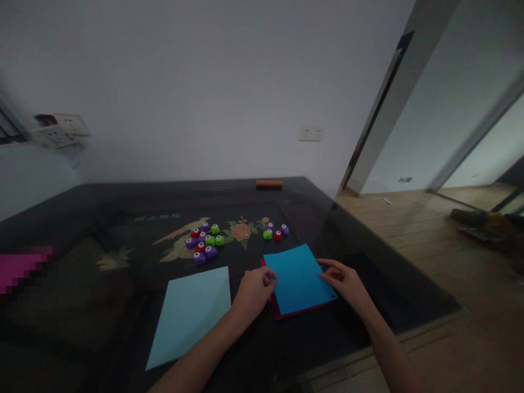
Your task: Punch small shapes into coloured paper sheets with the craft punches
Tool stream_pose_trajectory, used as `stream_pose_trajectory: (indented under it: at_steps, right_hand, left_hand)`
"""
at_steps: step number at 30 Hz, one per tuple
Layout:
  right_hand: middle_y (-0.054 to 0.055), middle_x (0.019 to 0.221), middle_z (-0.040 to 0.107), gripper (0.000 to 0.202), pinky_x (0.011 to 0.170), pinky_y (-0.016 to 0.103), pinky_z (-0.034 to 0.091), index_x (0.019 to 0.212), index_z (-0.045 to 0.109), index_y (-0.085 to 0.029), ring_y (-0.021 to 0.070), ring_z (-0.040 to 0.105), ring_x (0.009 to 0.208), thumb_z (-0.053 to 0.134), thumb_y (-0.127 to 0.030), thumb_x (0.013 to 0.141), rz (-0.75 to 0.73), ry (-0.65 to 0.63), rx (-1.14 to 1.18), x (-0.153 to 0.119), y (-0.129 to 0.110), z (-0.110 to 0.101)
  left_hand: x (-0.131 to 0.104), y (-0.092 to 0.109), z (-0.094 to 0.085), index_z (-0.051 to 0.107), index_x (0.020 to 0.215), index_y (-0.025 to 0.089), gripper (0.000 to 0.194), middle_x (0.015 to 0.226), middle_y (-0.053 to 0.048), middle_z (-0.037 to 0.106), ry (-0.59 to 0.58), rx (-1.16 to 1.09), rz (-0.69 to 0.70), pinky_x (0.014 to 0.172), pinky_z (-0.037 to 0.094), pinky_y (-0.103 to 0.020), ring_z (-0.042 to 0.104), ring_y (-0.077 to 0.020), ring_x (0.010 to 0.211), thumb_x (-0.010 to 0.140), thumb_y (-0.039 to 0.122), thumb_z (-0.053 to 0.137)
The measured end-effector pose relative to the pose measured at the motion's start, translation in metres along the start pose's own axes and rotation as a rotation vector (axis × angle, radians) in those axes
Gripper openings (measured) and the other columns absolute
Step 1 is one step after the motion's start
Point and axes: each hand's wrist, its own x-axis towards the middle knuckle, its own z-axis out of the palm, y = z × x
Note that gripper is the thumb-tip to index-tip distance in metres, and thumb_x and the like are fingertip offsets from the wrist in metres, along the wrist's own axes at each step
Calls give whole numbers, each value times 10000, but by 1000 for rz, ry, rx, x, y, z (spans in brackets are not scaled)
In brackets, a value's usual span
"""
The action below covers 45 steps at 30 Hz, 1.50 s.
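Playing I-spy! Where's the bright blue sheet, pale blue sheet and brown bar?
Bright blue sheet (301, 280), head view: middle.
Pale blue sheet (193, 313), head view: middle.
Brown bar (269, 184), head view: middle.

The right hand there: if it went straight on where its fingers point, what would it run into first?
The right hand would probably meet the bright blue sheet first; its fingertips are at that edge, though contact is hard to tell.

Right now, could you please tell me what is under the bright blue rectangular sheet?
A dark red flat layer shows along the left and near edges of the bright blue sheet; its remainder is covered, and anything else beneath cannot be seen.
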Motion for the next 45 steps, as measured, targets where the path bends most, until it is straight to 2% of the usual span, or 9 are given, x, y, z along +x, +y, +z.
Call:
stream_pose_trajectory:
  at_steps: [5, 12, 24, 30, 37, 45]
  right_hand:
    - [-7, 645, 582, 435, 534, 265, 411, 1105, 616, -160, 152, 523, 590, 644, -356, 717, -16, -26, -85, -3, 2, 1]
    - [-1, 662, 583, 370, 544, 280, 428, 1073, 637, -189, 160, 523, 586, 627, -305, 722, -64, 17, -171, -1, 6, 6]
    - [2, 640, 568, 308, 565, 292, 422, 981, 678, -187, 167, 523, 586, 601, -314, 711, -79, 37, -274, 1, 5, 11]
    - [8, 646, 579, 251, 566, 290, 424, 910, 704, -209, 166, 524, 586, 611, -307, 698, -90, 60, -313, 0, 6, 12]
    - [17, 677, 573, 241, 568, 298, 424, 918, 690, -216, 168, 513, 587, 598, -312, 716, -138, 44, -373, 1, 6, 12]
    - [6, 681, 530, 215, 557, 286, 417, 918, 692, -228, 156, 497, 581, 591, -288, 739, -167, 24, -409, 1, 3, 10]
  left_hand:
    - [-2, -3, 2, 647, 910, 166, 162, 675, -7, 678, -25, 72, -30, 564, 457, -232, 633, -146, 550, 782, 197, 554]
    - [-1, -4, 3, 655, 950, 184, 192, 714, -16, 694, -48, 141, -27, 602, 459, -255, 646, -167, 589, 790, 207, 551]
    - [4, -11, 6, 662, 949, 184, 203, 732, -25, 697, -18, 194, -14, 652, 444, -273, 658, -189, 676, 772, 205, 565]
    - [3, -12, 6, 654, 946, 185, 194, 698, -11, 690, -25, 194, 1, 678, 445, -280, 656, -183, 647, 781, 207, 553]
    - [2, -11, 6, 645, 943, 195, 190, 730, -20, 695, -22, 196, 30, 672, 442, -280, 653, -197, 697, 771, 202, 565]
    - [0, -8, 6, 620, 941, 200, 200, 668, -4, 670, -25, 193, 46, 604, 425, -266, 641, -196, 639, 747, 178, 579]
